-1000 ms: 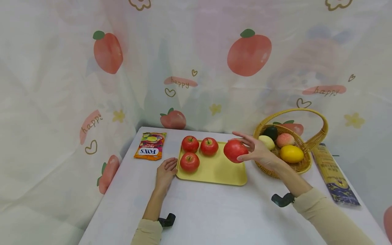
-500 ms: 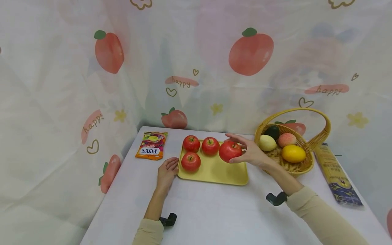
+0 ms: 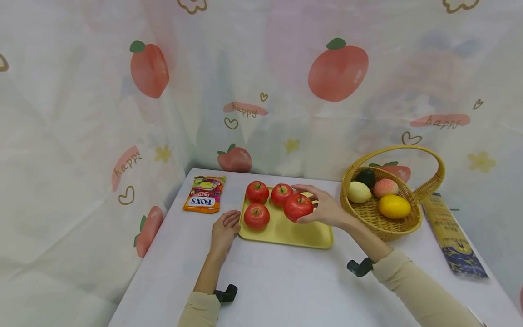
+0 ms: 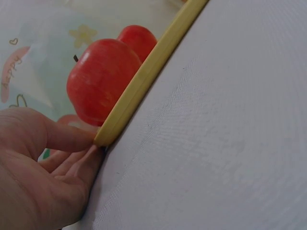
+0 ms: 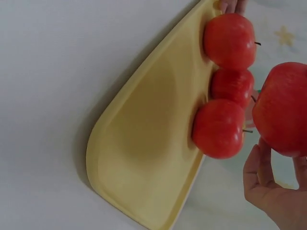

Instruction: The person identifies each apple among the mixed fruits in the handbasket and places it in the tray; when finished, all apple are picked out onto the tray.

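Observation:
A yellow tray (image 3: 302, 234) lies on the table with three red apples on its left part: one at the back left (image 3: 257, 191), one at the back middle (image 3: 281, 194) and one in front (image 3: 256, 216). My right hand (image 3: 328, 211) grips a fourth red apple (image 3: 298, 208), raised above the tray; the right wrist view shows this apple (image 5: 284, 110) between thumb and fingers, apart from the others. At the tray's left edge is my left hand (image 3: 224, 230). In the left wrist view its thumb and fingers pinch the tray's rim (image 4: 117, 117) at the corner.
A wicker basket (image 3: 382, 230) with a tall handle stands right of the tray, holding a yellow lemon-like fruit (image 3: 394, 207), a peach (image 3: 385, 188), a pale fruit (image 3: 359, 192) and a dark green one (image 3: 365, 178). A Fox's candy bag (image 3: 204, 195) lies left; a long packet (image 3: 454, 238) right.
My right hand has carried its apple leftward and a little lower over the tray, away from the basket. The left hand stays at the tray's edge.

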The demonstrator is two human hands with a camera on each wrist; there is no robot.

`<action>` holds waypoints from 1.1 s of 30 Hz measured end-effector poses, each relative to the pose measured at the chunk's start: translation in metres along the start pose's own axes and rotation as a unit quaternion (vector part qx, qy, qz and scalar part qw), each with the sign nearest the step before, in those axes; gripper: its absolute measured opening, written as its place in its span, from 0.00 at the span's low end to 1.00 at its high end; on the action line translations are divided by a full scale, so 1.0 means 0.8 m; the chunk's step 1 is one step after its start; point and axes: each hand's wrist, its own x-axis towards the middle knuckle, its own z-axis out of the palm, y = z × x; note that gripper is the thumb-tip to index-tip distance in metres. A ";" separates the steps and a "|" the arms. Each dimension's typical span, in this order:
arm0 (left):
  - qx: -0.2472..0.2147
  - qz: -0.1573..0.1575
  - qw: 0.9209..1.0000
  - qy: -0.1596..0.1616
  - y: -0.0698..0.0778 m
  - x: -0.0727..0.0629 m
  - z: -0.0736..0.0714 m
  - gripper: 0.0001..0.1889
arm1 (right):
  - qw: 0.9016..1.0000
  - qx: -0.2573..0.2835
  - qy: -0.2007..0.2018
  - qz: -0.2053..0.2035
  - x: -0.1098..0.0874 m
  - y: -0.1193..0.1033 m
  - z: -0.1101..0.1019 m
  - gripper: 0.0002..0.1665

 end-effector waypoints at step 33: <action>-0.006 0.036 0.999 -0.010 -0.004 -0.002 -0.003 0.26 | 0.998 0.006 0.022 0.056 0.012 0.036 0.058 0.58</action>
